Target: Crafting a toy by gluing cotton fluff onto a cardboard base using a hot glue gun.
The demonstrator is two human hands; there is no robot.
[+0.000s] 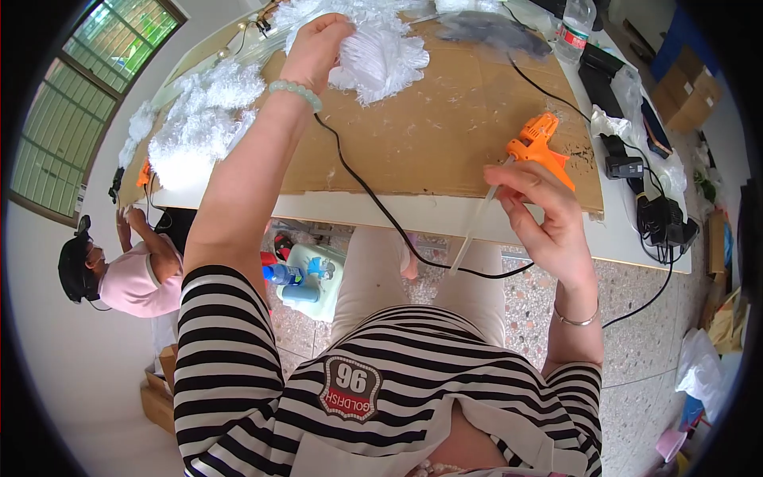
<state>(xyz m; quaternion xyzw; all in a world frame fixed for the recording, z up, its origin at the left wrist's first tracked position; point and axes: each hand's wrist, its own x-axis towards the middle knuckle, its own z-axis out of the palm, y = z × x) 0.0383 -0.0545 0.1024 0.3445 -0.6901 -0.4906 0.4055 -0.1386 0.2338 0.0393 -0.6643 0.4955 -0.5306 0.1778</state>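
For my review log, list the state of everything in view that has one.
Left hand: fingertips pinched on white fluff.
White fluff: loose, spread on the cardboard.
Right hand: fingers closed on thin stick.
Thin stick: slanting, translucent.
Orange glue gun: partly hidden; on or off, cannot tell.
Black cable: slack.
Clear bottle: standing.
Cardboard: flat, strewn with bits.

White fluff (377, 60) partly beyond upper edge

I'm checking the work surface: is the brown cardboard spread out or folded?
Spread out: the brown cardboard lies flat across the white table, beneath the white fringed material at the left hand.
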